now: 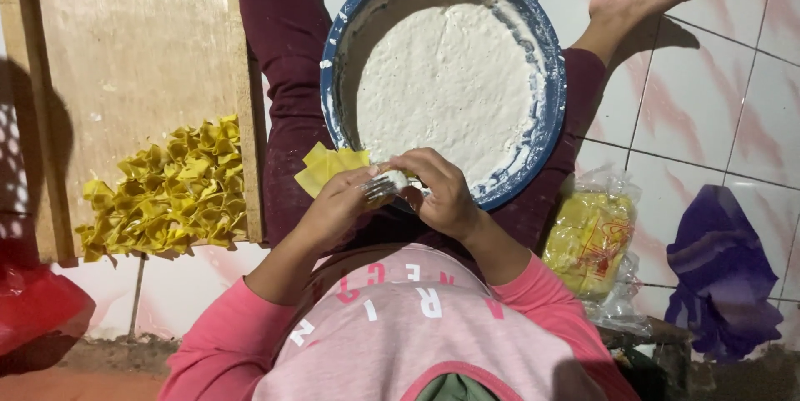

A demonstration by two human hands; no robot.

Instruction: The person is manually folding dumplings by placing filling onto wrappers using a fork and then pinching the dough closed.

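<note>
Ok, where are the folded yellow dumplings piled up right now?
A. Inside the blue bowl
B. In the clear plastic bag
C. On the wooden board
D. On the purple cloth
C: the folded yellow dumplings lie heaped on the wooden board beside the person's leg, while the blue bowl holds only white filling and the clear plastic bag holds flat wrappers.

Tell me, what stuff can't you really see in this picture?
- Head view: the fork handle is hidden inside the left hand.
- What the right hand pinches is covered by its fingers.
- The yellow wrapper is partly behind the hands.
- The bowl of white filling has its near rim hidden by the hands.
- The bag of wrappers is blurred by crinkled plastic.
</note>
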